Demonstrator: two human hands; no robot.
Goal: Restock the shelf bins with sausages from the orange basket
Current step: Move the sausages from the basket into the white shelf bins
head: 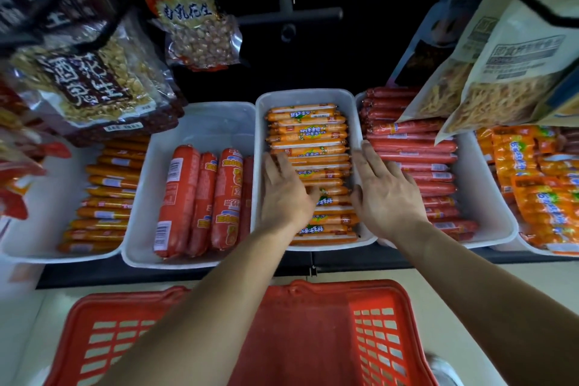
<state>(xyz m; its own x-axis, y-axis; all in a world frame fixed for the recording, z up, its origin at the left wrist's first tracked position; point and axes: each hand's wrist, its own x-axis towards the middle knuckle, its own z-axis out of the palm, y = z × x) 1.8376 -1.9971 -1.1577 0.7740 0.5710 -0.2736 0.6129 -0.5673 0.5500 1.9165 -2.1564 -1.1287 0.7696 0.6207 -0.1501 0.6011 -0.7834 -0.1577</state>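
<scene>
Currently both hands are placed at the centre bin (307, 96), at 12 o'clock of the orange basket (313, 307). The basket is set at 6 o'clock, close under the shelf, presumably so reach is short.

The left hand (283, 194) is laid flat on the orange sausages (308, 135), fingers straight, nothing grasped. The right hand (383, 194) is spread over the bin's 3 o'clock rim, thumb inside, likewise released.

Judged as levelling and squaring the stack: the sausages are laid crosswise in tight rows so the bin is filled wall to wall. No sausages are seen in the exposed part of the basket; the rest is hidden by the forearms.

Neighbouring bins are sorted by type:
- Fat red sausages (185, 197) at 9 o'clock, laid lengthwise, barcode up.
- Thin red sausages (413, 147) at 3 o'clock.

Writing:
- "酒鬼花生" is read on the peanut pack (87, 84) hung at 10 o'clock.
- "花生" is read on the red-topped pack (191, 12) at 11 o'clock.
- "即食" is made out on the beige bag (513, 53) at 2 o'clock.
- Sausage label print is inverted and too small to be read.
</scene>
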